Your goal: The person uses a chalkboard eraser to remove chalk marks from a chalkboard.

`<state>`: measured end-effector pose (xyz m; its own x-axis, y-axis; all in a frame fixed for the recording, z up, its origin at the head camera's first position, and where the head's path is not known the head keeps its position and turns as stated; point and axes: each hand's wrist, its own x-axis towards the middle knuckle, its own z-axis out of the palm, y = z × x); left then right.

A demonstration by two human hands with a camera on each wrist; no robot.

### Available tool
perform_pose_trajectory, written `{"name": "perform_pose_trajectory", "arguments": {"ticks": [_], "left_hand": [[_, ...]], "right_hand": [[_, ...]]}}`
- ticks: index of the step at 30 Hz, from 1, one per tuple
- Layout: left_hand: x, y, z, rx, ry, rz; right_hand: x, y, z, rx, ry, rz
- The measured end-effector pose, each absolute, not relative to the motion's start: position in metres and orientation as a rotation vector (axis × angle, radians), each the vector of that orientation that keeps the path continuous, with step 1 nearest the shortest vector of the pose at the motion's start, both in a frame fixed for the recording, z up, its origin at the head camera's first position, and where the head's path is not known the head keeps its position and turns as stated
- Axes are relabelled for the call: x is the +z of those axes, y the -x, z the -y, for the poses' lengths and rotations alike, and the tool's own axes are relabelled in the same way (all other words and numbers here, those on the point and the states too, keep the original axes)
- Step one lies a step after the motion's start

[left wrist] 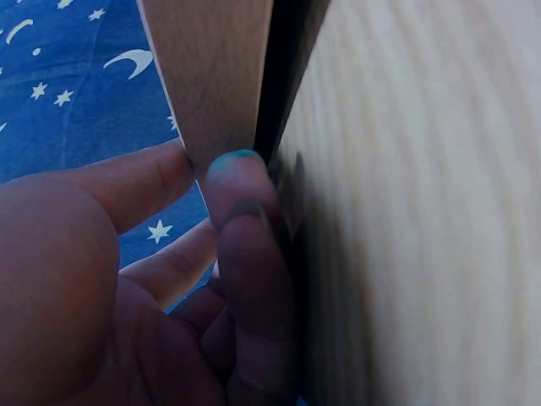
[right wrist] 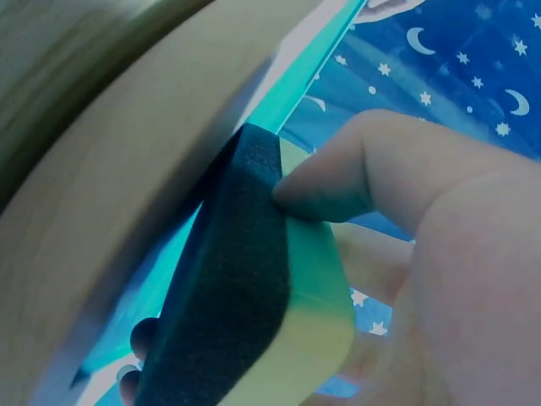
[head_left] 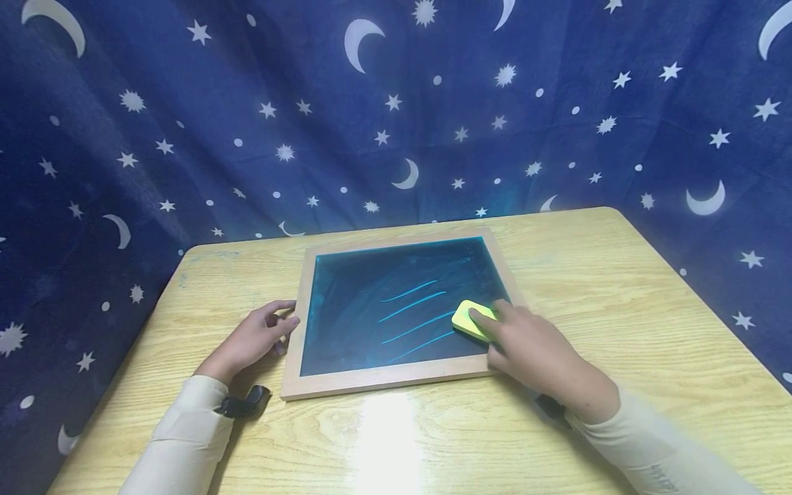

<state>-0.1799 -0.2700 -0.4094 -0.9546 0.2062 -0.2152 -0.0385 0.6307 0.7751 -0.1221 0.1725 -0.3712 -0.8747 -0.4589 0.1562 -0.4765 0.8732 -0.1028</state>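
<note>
Hands: right [head_left: 537, 350] pinches the eraser [head_left: 463, 320] by its sides; left [head_left: 252, 338] holds the board [head_left: 343, 302] at its left edge, thumb and fingers curled.
Eraser position: on the board's right part, beside chalk lines [head_left: 411, 305].
Eraser handling: probably light, soft, not fragile; best held by the yellow sides, dark face down.
Board handling: looks stiff; steady by frame [head_left: 383, 380].
Forearms: angled inward from both sides over the worktop [head_left: 309, 447].

Chalkboard [head_left: 346, 295] lying flat, pale wood frame, dark face smudged, four slanting blue strokes [head_left: 413, 304] on it; your left hand [head_left: 256, 337] touches its left edge; your right hand [head_left: 535, 350] grips a yellow, dark-felted eraser [head_left: 463, 317] at lower right
</note>
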Motion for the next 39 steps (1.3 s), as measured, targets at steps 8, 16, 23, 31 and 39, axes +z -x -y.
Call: {"name": "perform_pose_trajectory", "arguments": {"ticks": [8, 16, 23, 31, 39], "left_hand": [[-0.411, 0.182, 0.270, 1.221, -0.128, -2.576], [-0.411, 0.182, 0.271, 1.228, -0.135, -2.576], [-0.411, 0.182, 0.270, 1.235, -0.133, -2.577], [-0.410, 0.183, 0.270, 1.248, -0.130, -2.570], [-0.410, 0.182, 0.270, 1.247, -0.117, -2.574]], "right_hand": [[-0.375, 0.120, -0.161, 0.163, -0.791, 2.875], [-0.374, 0.116, -0.145, 0.158, -0.815, 2.892], [-0.374, 0.114, -0.133, 0.123, -0.873, 2.863], [-0.380, 0.112, -0.120, 0.126, -0.974, 2.773], [-0.384, 0.112, -0.109, 0.158, -1.058, 2.703]]}}
